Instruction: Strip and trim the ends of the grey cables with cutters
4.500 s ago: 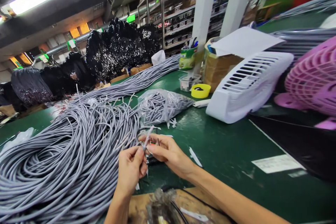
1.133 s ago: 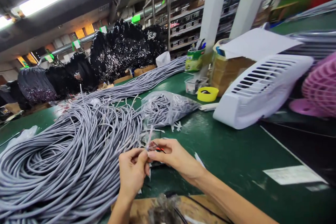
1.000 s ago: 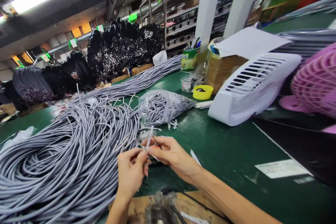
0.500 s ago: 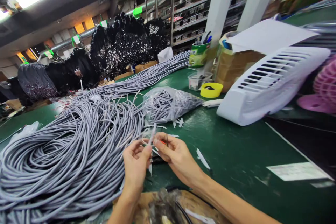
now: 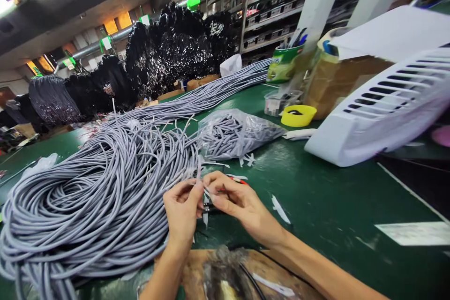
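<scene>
From my end I see a bare left hand (image 5: 183, 206) and bare right hand (image 5: 242, 201), slim-fingered, with slender, uncovered forearms (image 5: 316, 265) on the near side.

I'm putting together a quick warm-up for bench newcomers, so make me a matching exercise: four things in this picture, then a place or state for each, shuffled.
Things:
1. Pale strip
2. Long grey cables
3. Clear bag
4. Yellow ring

Places and states:
A. Full of short grey pieces
B. Beside the clear tub
C. Pinched in the left hand
D. Looped on the green table

Pairs: 1-C, 2-D, 3-A, 4-B
</scene>
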The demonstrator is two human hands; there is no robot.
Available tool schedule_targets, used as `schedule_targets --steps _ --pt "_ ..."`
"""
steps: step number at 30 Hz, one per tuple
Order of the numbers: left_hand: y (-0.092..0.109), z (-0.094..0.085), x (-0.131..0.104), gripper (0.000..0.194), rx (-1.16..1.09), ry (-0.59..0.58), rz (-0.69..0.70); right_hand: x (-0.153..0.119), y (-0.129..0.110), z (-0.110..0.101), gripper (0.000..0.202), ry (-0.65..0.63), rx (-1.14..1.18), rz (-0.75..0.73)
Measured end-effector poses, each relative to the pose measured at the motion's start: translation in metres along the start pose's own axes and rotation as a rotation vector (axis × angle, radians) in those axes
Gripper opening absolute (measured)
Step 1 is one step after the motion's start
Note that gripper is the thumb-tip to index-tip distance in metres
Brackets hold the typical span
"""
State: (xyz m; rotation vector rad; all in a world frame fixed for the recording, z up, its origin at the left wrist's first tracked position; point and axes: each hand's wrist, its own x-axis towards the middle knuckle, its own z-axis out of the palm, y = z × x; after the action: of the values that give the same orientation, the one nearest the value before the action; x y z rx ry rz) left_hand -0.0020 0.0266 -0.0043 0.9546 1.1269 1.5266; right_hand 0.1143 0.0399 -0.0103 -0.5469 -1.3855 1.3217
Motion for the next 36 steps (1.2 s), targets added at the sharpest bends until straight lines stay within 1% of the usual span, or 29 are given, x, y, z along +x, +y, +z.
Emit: schedule_targets --steps 2,5,7,11,14,19,21,23,24,25,27,29,32,34,36 --pt "-0.001 0.000 0.000 0.036 0.051 0.025 0.023 -0.001 0.002 0.000 0.033 0.008 0.030 0.018" --pt "-0.001 0.000 0.000 0.045 0.079 0.047 0.022 -0.002 0.008 0.000 0.035 0.000 0.167 0.148" --pt "-0.001 0.002 0.000 0.048 0.068 0.051 -0.016 -0.002 0.009 0.001 0.036 -0.027 0.255 0.218" --pt "-0.002 0.004 0.000 0.051 0.043 0.053 -0.099 -0.001 0.006 0.004 0.044 -0.040 0.364 0.249" --pt "-0.003 0.005 0.001 0.053 0.020 0.060 -0.127 0.000 0.003 0.006 0.048 0.010 0.350 0.287" --pt "0.003 0.000 0.004 0.053 -0.076 0.115 -0.143 0.005 0.009 0.001 0.043 0.147 0.213 0.337" --pt "0.004 -0.001 0.005 0.052 -0.077 0.084 -0.137 0.008 0.011 -0.004 0.041 0.243 0.103 0.340" --pt "0.001 -0.001 0.006 0.051 -0.018 0.035 -0.122 0.010 0.009 -0.008 0.037 0.357 -0.068 0.271" --pt "-0.002 -0.001 0.005 0.051 0.031 0.005 -0.116 0.011 0.008 -0.010 0.036 0.392 -0.161 0.217" --pt "-0.004 0.000 0.005 0.051 0.087 -0.027 -0.114 0.011 0.005 -0.011 0.035 0.399 -0.243 0.160" --pt "-0.009 0.001 0.004 0.051 0.187 -0.100 -0.128 0.012 0.002 -0.013 0.030 0.365 -0.331 0.080" --pt "-0.010 0.002 0.003 0.050 0.219 -0.181 -0.144 0.012 0.001 -0.013 0.030 0.363 -0.316 0.072" --pt "-0.003 0.001 0.001 0.046 0.123 -0.302 -0.163 0.014 0.005 -0.014 0.037 0.420 -0.245 0.131" --pt "0.004 0.000 0.000 0.043 0.035 -0.339 -0.205 0.015 0.007 -0.016 0.038 0.428 -0.212 0.167" --pt "0.011 -0.001 -0.002 0.041 -0.043 -0.329 -0.255 0.017 0.008 -0.018 0.041 0.432 -0.175 0.190"
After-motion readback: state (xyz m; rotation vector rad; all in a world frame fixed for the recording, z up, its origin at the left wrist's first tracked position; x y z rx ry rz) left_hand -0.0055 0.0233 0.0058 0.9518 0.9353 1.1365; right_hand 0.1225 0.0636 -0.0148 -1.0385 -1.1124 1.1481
